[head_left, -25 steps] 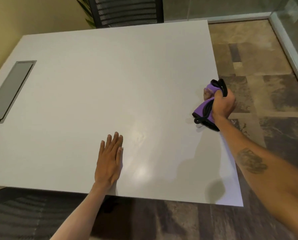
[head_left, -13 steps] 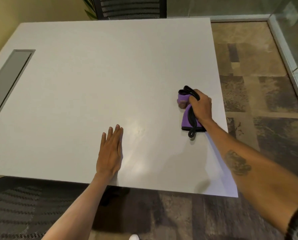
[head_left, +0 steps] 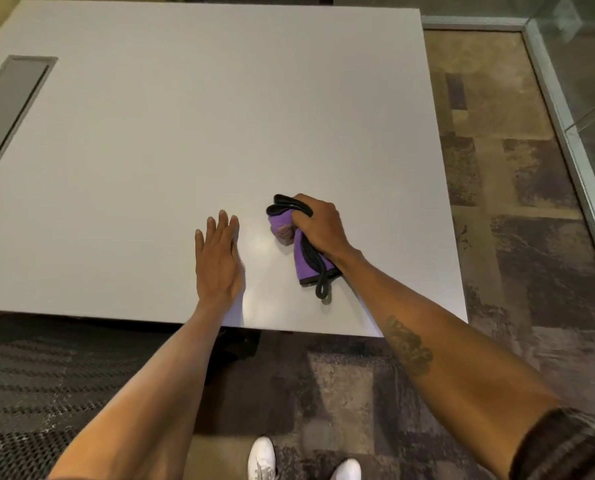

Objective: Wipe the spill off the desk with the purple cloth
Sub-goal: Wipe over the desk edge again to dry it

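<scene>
The purple cloth [head_left: 297, 251], bunched and edged in black, is pressed onto the white tabletop [head_left: 185, 116] near its front edge, at about 5 o'clock from the tabletop's middle. It is gripped by the right hand [head_left: 320, 226], whose fingers [head_left: 301, 211] are clenched over the top of the wad, with a black loop trailing out toward the edge. The left hand [head_left: 218, 259] is laid flat just beside it at 9 o'clock, palm down, fingers released and holding nothing. A faint glossy patch [head_left: 258, 237] is seen between the two hands; whether this is the spill or only glare cannot be told. The wiping stroke itself is judged to be in hand. Next, the cloth would need to be swept under steady downward pressure across that sheen, short of the braced hand.
</scene>
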Available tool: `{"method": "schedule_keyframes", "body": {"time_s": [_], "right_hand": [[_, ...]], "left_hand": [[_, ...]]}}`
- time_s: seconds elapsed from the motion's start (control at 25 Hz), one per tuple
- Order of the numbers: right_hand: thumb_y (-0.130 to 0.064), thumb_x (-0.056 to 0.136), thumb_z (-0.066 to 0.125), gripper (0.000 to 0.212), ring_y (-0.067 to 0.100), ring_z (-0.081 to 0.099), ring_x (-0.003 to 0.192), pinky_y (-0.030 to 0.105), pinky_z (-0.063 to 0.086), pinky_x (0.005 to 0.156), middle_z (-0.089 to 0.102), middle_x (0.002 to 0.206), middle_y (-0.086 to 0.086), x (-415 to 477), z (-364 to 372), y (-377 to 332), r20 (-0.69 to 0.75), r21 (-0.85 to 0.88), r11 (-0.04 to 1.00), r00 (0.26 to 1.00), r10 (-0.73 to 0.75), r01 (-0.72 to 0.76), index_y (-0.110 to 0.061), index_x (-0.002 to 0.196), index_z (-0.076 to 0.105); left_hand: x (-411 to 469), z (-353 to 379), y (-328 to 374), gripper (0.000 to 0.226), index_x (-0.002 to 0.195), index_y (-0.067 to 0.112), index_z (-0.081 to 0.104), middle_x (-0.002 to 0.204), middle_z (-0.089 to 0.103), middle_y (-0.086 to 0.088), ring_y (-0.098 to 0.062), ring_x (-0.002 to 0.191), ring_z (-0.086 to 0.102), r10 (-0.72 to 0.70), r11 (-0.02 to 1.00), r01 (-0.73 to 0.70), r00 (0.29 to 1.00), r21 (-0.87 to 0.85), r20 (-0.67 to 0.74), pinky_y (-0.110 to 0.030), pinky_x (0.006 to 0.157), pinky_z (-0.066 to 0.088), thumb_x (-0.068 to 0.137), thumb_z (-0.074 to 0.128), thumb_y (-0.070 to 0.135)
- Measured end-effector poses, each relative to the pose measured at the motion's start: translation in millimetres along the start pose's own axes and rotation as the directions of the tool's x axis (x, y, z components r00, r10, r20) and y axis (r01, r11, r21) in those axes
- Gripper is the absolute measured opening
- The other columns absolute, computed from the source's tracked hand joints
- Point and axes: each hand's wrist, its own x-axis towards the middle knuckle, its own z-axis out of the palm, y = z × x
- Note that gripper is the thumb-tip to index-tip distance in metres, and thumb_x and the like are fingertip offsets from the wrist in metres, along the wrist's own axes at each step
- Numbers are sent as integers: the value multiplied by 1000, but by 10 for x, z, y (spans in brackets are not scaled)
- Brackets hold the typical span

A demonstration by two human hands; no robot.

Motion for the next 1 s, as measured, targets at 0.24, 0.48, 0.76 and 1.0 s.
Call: {"method": "schedule_keyframes", "body": {"time_s": [0.24, 0.48, 0.76, 1.0], "right_hand": [[-26, 80, 51, 30, 6, 57, 65, 22, 42, 64, 60, 64, -19, -416, 349, -223, 152, 12, 997, 986, -74, 73, -52, 65, 56], [-27, 78, 52, 26, 6, 60, 66, 20, 45, 65, 64, 67, -16, -943, 566, -346, 254, 46, 998, 965, -58, 48, -49, 67, 58], [-33, 76, 50, 19, -2, 55, 61, 13, 42, 62, 63, 65, -19, -1493, 647, -503, 319, 85, 994, 947, 38, -68, -45, 64, 58], [-25, 83, 53, 19, -4, 59, 60, 8, 44, 59, 67, 68, -14, -1846, 482, -629, 288, 146, 960, 939, 190, -239, -37, 73, 65]], "left_hand": [[45, -178, -52, 60, 160, 13, 30, 170, 18, -11, -33, 159, 11, 14, 992, 9, 984, -124, 177, -48, 129, 2, 101, 31, 25], [141, -448, -105, 79, 164, 17, 16, 172, 4, -6, -30, 160, 2, 35, 999, -31, 920, -16, 391, -46, 128, 4, 100, 61, 13], [-149, -737, -42, 71, 163, 14, 16, 172, 10, -7, -35, 154, 24, 7, 989, -84, 846, 120, 533, -45, 120, 30, 100, 34, -11], [-417, -1068, 116, 56, 159, 14, 32, 163, 35, -11, -32, 149, 32, -11, 986, -81, 839, 146, 544, -43, 120, 30, 104, 25, 1]]}}
